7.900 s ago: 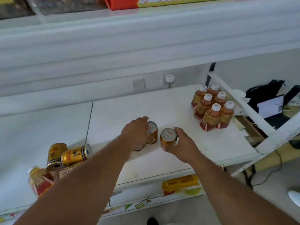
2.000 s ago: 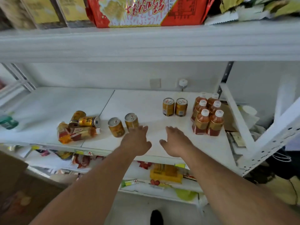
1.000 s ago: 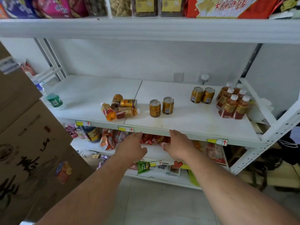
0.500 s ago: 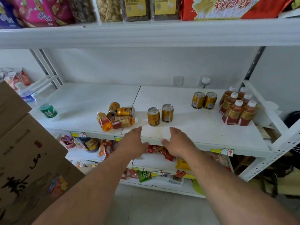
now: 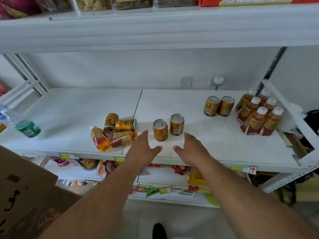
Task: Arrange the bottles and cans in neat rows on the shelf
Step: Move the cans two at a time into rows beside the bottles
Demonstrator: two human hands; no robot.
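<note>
Two gold cans [image 5: 160,129] [image 5: 177,124] stand upright near the front of the white shelf [image 5: 215,144]. My left hand [image 5: 143,149] and my right hand [image 5: 191,149] reach toward them with fingers spread, holding nothing and just short of the cans. Two more gold cans [image 5: 218,106] stand side by side further back on the right, next to a block of several amber bottles [image 5: 259,114] with white caps. To the left lies a heap: two gold cans on their sides [image 5: 126,125] and two tipped amber bottles [image 5: 100,138].
A green-labelled bottle [image 5: 27,130] lies at the shelf's left end. A cardboard box [image 5: 22,192] stands at the lower left. The upper shelf [image 5: 155,30] overhangs. A lower shelf [image 5: 164,176] holds snack packets. A white plug [image 5: 218,80] sits on the back wall.
Both hands have moved up and forward over the shelf's front edge, closer to the two standing cans. The view has shifted nearer to the shelf.
</note>
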